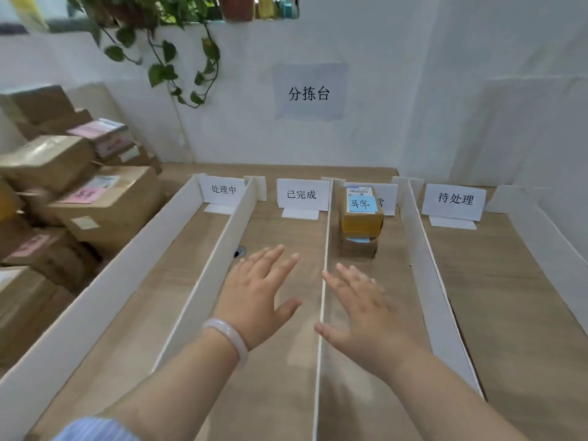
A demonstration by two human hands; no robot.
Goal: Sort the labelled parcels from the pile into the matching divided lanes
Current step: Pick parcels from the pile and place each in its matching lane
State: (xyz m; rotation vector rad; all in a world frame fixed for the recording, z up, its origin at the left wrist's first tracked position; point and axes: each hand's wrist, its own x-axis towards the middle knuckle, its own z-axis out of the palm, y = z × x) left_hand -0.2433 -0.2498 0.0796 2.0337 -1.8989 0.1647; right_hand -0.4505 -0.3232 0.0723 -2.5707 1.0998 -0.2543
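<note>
Left hand point(254, 300) and right hand point(366, 310) hover empty, fingers spread; two stacked parcels point(361, 221) sit in one lane point(394, 265), the pile point(105, 205) largely unsorted.

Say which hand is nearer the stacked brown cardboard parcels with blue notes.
Right. The right hand is in the same lane as the stack of brown cardboard parcels, just short of it; the left hand is over the neighbouring lane, across the white divider.

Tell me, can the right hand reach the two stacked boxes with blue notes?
Probably yes. The right hand hovers open over the same lane as the boxes, and nothing lies between them.
</note>
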